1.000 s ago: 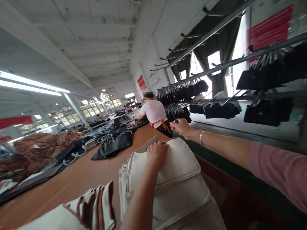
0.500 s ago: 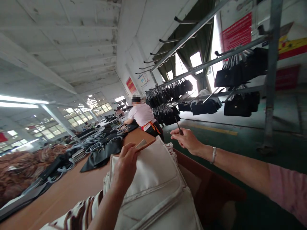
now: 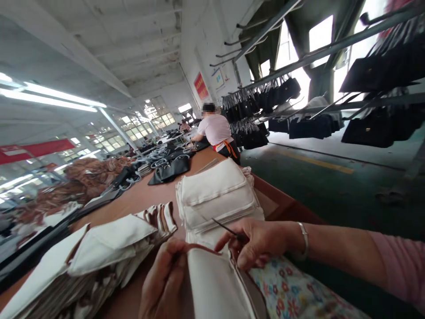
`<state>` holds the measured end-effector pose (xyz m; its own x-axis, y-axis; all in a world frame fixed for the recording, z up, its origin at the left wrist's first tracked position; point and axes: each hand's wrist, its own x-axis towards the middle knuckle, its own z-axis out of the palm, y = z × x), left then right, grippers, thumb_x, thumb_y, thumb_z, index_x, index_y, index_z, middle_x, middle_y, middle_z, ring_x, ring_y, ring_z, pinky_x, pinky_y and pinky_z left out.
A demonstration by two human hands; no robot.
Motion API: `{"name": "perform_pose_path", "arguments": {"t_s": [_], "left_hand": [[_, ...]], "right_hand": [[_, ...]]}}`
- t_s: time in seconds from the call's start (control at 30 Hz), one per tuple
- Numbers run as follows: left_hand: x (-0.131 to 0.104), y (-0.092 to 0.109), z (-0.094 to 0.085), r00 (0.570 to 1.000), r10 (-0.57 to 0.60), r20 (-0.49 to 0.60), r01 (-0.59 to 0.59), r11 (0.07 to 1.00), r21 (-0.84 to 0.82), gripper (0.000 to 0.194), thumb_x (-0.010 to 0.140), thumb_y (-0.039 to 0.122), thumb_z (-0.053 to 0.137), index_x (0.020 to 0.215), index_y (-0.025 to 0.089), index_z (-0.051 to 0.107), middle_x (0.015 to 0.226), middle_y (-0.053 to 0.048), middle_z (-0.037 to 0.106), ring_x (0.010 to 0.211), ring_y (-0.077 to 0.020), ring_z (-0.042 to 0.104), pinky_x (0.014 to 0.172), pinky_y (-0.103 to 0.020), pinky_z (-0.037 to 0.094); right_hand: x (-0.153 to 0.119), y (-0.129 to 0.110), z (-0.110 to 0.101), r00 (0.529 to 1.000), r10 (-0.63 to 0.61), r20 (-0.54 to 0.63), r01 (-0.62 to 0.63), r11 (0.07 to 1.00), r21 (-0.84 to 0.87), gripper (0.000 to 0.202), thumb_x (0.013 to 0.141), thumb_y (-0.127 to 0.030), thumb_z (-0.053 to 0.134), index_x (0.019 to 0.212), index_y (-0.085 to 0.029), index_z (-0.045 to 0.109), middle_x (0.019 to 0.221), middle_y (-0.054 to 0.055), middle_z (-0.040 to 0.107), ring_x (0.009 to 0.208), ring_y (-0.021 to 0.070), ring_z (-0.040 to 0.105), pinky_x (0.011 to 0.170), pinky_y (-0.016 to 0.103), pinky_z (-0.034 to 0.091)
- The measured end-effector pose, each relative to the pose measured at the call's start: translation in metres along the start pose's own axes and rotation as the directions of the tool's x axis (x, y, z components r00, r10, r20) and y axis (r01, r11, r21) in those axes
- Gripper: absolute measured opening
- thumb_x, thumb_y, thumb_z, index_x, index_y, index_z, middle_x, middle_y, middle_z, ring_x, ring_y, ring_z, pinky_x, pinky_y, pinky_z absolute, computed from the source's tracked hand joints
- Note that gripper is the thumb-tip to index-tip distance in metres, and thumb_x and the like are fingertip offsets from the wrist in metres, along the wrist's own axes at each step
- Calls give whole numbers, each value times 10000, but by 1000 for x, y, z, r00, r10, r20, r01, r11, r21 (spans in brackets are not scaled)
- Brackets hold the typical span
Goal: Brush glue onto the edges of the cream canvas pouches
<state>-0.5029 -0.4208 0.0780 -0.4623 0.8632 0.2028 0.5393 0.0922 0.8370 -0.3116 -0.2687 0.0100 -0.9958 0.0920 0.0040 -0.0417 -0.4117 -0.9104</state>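
My left hand (image 3: 166, 279) is closed on the left edge of a cream leather bag piece (image 3: 215, 283) with a brown inner edge, held up close to me. In my right hand (image 3: 257, 243) is a thin pointed tool (image 3: 224, 226) with a dark handle, its tip aimed up and left. The fingers of that hand also touch the piece's top right corner. Just beyond lies a stack of similar cream bag pieces (image 3: 212, 181). To the left, another pile of cream pieces (image 3: 113, 239) fans out, brown edges showing.
The brown table (image 3: 146, 190) also bears black bags (image 3: 171, 170) and a brown heap (image 3: 96, 173). A person in a pale shirt (image 3: 217, 130) leans over its far end. On the right, a metal rack (image 3: 318, 57) carries black bags. Floral fabric (image 3: 292, 288) covers my lap area.
A cream piece is now close to me, off the stack, in my left hand. My right hand has come in from the right with the tool to its edge. The view has shifted left.
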Motion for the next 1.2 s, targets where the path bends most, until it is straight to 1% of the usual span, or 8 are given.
{"name": "perform_pose_path", "arguments": {"t_s": [0.1, 0.2, 0.4, 0.57, 0.83, 1.03, 1.1, 1.2], "left_hand": [[-15, -21, -21, 997, -55, 50, 55, 998, 7, 177, 846, 384, 575, 889, 214, 597, 747, 22, 580, 678, -141, 528, 646, -219, 452], [-13, -36, -43, 978, -69, 198, 59, 997, 57, 124, 835, 303, 562, 876, 203, 622, 801, 10, 596, 780, -156, 541, 717, -222, 439], [-23, -41, -35, 761, -119, 638, 261, 956, -133, 262, 837, 319, 540, 1012, 173, 668, 995, -76, 657, 951, -233, 581, 860, -328, 456], [-37, -58, -1, 772, -37, 634, 205, 959, -193, 234, 809, 381, 684, 901, 167, 657, 908, -39, 619, 908, -188, 549, 837, -282, 430], [-29, -80, 24, 758, -28, 652, 397, 812, -427, 193, 832, 335, 688, 848, 152, 628, 832, -14, 582, 780, -126, 490, 726, -234, 391], [-21, -87, 34, 708, -134, 693, 539, 737, -408, 187, 812, 318, 713, 821, 136, 667, 765, -5, 594, 685, -94, 484, 668, -205, 367], [-18, -88, 36, 703, -148, 696, 567, 708, -422, 190, 811, 323, 711, 818, 138, 668, 752, -8, 602, 656, -94, 493, 643, -206, 369], [-15, -88, 39, 694, -187, 695, 597, 689, -410, 195, 818, 339, 695, 814, 147, 662, 763, -10, 608, 646, -99, 512, 620, -204, 372]], "right_hand": [[5, 26, 19, 995, 83, -46, -81, 996, 41, 436, 644, -332, 836, 963, -135, 614, 623, -50, 565, 380, 51, 438, 318, 144, 276], [12, 28, 33, 968, -25, -251, 2, 996, -90, 352, 690, -355, 798, 877, -144, 587, 620, -64, 536, 426, 44, 417, 381, 149, 292], [25, 29, 43, 946, -288, -149, 164, 821, -547, 164, 747, -211, 701, 859, -104, 649, 699, -22, 569, 620, 85, 471, 558, 184, 363], [23, 41, 43, 963, -242, -120, 120, 783, -610, 162, 772, -224, 680, 867, -106, 625, 713, -22, 555, 624, 89, 459, 561, 187, 365], [20, 32, 26, 981, -192, -9, 142, 757, -638, 100, 822, -211, 620, 839, -117, 588, 724, -18, 534, 647, 96, 461, 593, 197, 382], [26, 32, 11, 914, -395, 92, 285, 464, -839, 76, 771, -132, 530, 710, -138, 575, 644, -5, 530, 590, 101, 445, 574, 220, 348], [29, 35, 9, 916, -401, 14, 248, 539, -805, 74, 735, -147, 529, 679, -140, 577, 605, -9, 518, 568, 102, 444, 548, 220, 342], [34, 43, 7, 953, -115, -280, -20, 898, -439, 85, 734, -218, 544, 731, -148, 592, 516, -49, 468, 430, 83, 403, 414, 190, 292]]}}
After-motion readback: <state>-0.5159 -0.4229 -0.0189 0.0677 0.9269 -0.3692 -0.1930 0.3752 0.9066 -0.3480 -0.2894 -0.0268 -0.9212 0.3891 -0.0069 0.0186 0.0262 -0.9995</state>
